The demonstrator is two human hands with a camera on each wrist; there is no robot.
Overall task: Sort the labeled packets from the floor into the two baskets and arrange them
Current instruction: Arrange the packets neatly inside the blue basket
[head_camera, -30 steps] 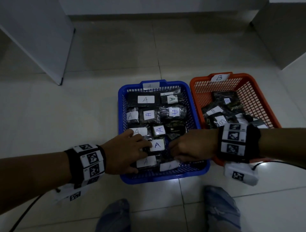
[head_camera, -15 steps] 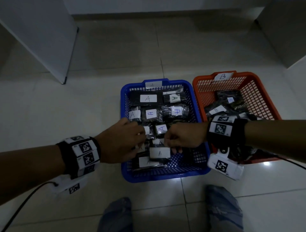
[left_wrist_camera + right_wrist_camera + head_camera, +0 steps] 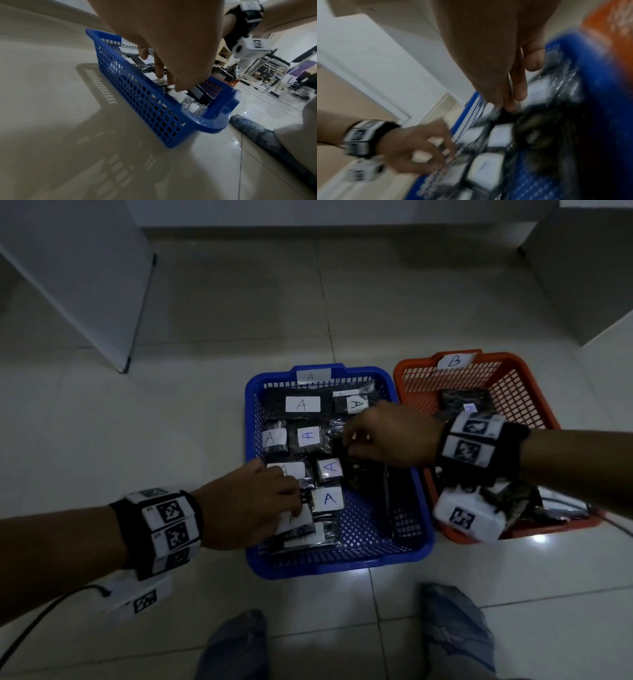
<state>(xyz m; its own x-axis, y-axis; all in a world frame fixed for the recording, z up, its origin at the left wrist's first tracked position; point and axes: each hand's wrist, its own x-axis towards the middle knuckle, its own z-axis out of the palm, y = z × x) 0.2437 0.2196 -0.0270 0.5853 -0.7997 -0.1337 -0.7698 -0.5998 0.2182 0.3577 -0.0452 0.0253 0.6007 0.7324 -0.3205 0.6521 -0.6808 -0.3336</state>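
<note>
Dark plastic-wrapped packets with white "A" labels [image 3: 301, 404] lie flat in rows inside the blue mesh plastic basket [image 3: 407, 549] on the tiled floor [image 3: 137, 440], most with long axes across the basket. The left hand [image 3: 253, 505] rests bent fingers [image 3: 178, 86] on near-left packets; a grip cannot be told. The right hand [image 3: 387, 436], half a second ago at the basket's middle, now reaches farther back, fingers [image 3: 518, 86] pinching a packet there. The orange mesh basket [image 3: 513, 392] marked "B" stands just beside.
</note>
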